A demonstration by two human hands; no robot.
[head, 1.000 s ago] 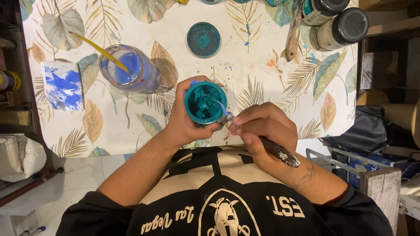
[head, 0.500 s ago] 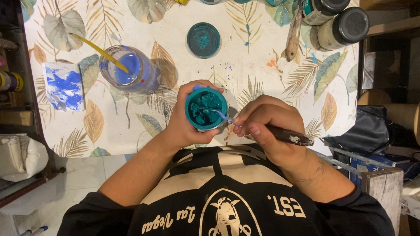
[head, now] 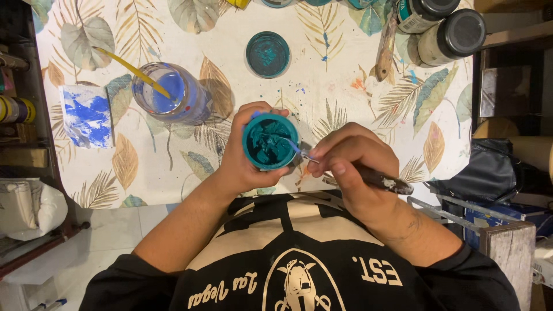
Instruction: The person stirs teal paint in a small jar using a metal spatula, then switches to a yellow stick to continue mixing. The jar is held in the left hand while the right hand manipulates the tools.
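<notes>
Paint jar (head: 270, 141), small and teal, sits wrapped in the left hand (head: 245, 155) just above the near edge of the worktop (head: 357, 63), fingers curled round its side. The right hand (head: 351, 164) pinches a paintbrush (head: 368, 177) between thumb and fingers. Compared with a second ago, the brush tip has gone from the jar's rim to well inside it, down in the thick teal paint, and the right hand has slid a little outward; the bristles look to be loading with colour. The jar's lid (head: 268, 55) lies open side up farther back. To the left stands a glass of blue water (head: 167, 95) with a yellow stick in it, and beside that a scrap of paper (head: 87, 115) smeared with blue. The worktop wears a pale cloth printed with leaves and flecked with paint. Two dark-capped bottles (head: 443, 26) stand at the far right corner, and cluttered shelves flank both sides.
</notes>
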